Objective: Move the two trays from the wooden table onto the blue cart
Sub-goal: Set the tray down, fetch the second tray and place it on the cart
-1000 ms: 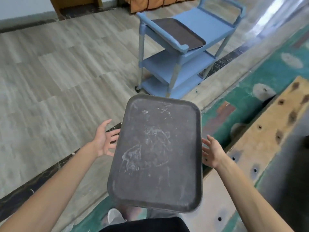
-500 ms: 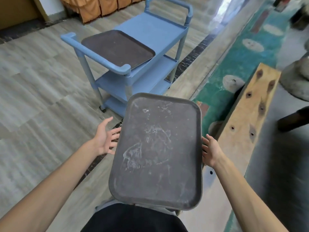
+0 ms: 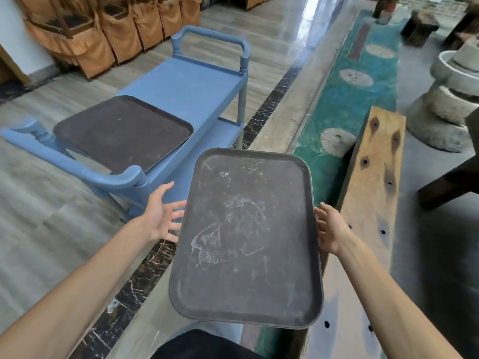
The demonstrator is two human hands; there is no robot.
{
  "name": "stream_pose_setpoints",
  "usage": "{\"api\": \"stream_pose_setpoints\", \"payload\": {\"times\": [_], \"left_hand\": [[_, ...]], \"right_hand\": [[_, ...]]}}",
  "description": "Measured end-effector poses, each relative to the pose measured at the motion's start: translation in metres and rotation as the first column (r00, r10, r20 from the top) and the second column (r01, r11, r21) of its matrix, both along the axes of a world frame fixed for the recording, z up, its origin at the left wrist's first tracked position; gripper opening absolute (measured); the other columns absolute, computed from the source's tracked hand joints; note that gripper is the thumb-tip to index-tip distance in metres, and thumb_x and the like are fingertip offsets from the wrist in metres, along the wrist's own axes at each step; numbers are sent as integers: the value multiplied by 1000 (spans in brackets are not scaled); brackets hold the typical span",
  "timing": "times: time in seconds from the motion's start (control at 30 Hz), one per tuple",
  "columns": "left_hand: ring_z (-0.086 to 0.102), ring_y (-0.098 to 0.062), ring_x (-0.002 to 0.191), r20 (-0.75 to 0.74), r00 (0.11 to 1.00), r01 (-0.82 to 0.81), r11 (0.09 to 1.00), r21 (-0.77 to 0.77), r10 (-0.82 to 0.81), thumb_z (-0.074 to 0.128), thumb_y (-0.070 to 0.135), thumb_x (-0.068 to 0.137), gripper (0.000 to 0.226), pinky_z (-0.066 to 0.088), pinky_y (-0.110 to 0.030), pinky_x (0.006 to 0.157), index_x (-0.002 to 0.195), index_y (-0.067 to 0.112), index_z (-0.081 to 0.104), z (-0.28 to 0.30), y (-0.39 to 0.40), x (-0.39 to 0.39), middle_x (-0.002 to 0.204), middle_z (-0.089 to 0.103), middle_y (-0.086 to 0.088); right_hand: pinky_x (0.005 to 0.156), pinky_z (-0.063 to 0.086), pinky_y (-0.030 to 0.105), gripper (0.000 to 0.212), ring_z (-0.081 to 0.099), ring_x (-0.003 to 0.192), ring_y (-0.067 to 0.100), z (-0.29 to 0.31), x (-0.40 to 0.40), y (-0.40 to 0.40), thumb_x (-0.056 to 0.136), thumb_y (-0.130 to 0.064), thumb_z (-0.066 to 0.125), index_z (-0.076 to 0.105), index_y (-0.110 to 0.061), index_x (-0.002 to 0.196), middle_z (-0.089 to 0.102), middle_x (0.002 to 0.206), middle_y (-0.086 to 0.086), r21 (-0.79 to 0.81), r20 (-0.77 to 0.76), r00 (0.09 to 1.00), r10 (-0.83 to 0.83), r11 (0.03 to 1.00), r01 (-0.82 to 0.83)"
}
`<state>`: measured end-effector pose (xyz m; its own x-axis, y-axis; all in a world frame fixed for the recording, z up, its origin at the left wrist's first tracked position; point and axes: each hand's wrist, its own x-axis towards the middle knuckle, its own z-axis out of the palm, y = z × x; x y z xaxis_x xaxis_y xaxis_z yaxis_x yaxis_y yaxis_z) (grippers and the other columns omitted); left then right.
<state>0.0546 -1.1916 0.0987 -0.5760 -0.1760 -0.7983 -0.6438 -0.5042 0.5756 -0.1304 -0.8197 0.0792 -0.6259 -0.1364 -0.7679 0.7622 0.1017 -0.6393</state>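
Note:
I carry a dark grey, scuffed tray [image 3: 248, 237] level in front of me. My left hand [image 3: 162, 215] grips its left long edge, with the fingers going under the rim. My right hand [image 3: 329, 230] grips its right long edge. The blue cart [image 3: 197, 84] stands ahead and to the left, just beyond the tray's far left corner. A second dark brown tray [image 3: 121, 132] lies on the near part of the cart's top shelf, overhanging the edge a little. The far half of that shelf is bare.
The cart's near handle [image 3: 77, 169] juts toward my left hand. A wooden plank [image 3: 373, 161] with holes runs along the right. Stone millstones [image 3: 448, 99] stand at far right. Orange-covered chairs [image 3: 111, 29] line the back wall. A dark marble floor strip [image 3: 145, 270] runs underfoot.
The cart has come much closer and shifted to the left of my view. Both hands keep the same hold on the grey tray. The plank now lies alongside on the right.

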Motion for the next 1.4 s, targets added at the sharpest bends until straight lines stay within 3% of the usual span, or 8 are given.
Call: {"api": "stream_pose_setpoints", "payload": {"times": [0.23,0.33,0.47,0.63,0.83,1.1,1.27,1.4], "left_hand": [[73,-34,100,8,1000,-24,999,-48,24,50,81,64,88,51,-54,86,132,27,62,-8,-42,-148,127,71,2],[74,-35,98,-8,998,-58,997,-43,58,49,80,65,86,52,-50,82,130,25,62,-5,-60,-201,124,73,2],[76,-33,87,-38,994,-106,992,-72,104,47,77,69,81,53,-45,73,127,23,65,9,-82,-253,118,75,-1],[75,-35,93,-80,980,-189,977,-95,182,49,75,71,78,55,-48,79,127,23,65,21,-127,-291,117,76,-3],[74,-37,98,-100,949,-310,942,-128,298,54,74,67,80,55,-49,80,126,22,65,28,-202,-338,116,77,-4],[74,-35,81,-72,855,-519,839,-166,514,59,70,64,75,53,-46,80,121,22,68,13,-294,-418,103,75,-5],[64,-30,76,-13,785,-604,761,-238,619,56,69,70,73,49,-39,71,122,18,64,8,-349,-468,101,58,-4],[55,-27,75,32,746,-645,733,-218,666,48,70,77,71,41,-36,70,121,17,63,0,-391,-499,94,50,-2]], "right_hand": [[53,40,25,35,49,70,15,6,-145,-51,95,-53,47,67,-29,110,60,94,1,34,-22,1000,8,999,-7],[76,40,31,38,49,83,20,14,-205,-71,95,-52,46,67,-28,116,58,101,3,23,-46,999,10,1000,-8],[83,37,33,41,47,81,18,29,-269,-104,95,-53,45,64,-29,123,60,105,1,30,-59,998,34,999,-32],[72,42,31,38,55,88,16,44,-340,-166,92,-56,47,67,-32,114,60,102,-3,46,-56,990,132,991,-129],[64,34,32,33,48,72,14,51,-437,-274,93,-54,45,67,-30,93,54,78,-7,55,-57,951,303,952,-300],[58,23,29,37,37,52,13,34,-578,-446,91,-55,46,60,-26,72,44,57,-7,17,-43,853,521,854,-520],[52,39,23,37,51,53,13,24,-641,-550,93,-52,46,65,-21,93,53,73,-2,1,-27,779,627,779,-627],[59,35,31,38,46,62,14,21,-678,-616,93,-54,42,66,-24,95,51,73,-5,77,5,706,708,704,-706]]}}
